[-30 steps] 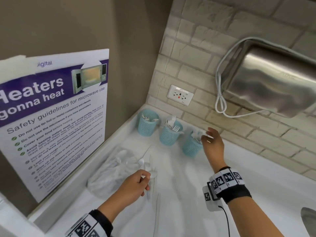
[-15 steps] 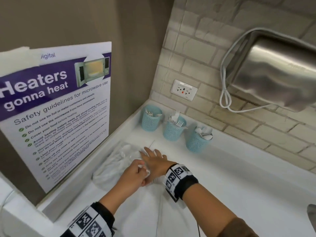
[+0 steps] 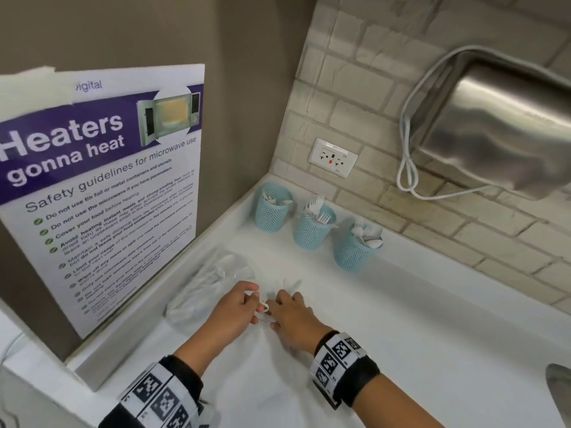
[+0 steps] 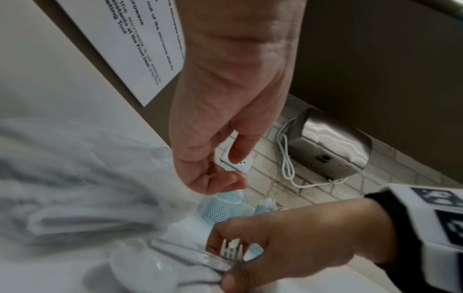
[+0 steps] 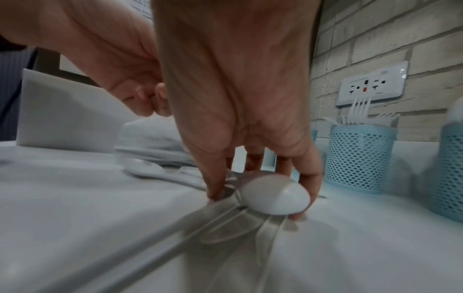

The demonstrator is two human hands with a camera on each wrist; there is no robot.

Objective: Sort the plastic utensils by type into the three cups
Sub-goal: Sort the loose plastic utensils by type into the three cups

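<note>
Since a second ago the right hand (image 3: 290, 316) has come back from the right-hand cup (image 3: 352, 251) to the loose utensils (image 5: 225, 210) on the worktop (image 3: 432, 304), beside the left hand (image 3: 234, 307). Its fingers (image 5: 307, 178) curl round a white spoon (image 5: 274, 195). The left fingers (image 4: 220, 182) pinch something white, perhaps another utensil. Three cups stand against the wall.

A white counter (image 3: 432, 319) is set into a corner. Its back edge is met by a pale brick-tiled wall (image 3: 386, 72), on which a white socket plate (image 3: 332, 157) and a steel dryer (image 3: 500, 128) with a looped white cord (image 3: 408, 168) are mounted. A microwave safety poster (image 3: 99, 186) is fixed to the taupe left wall (image 3: 154, 29).
</note>
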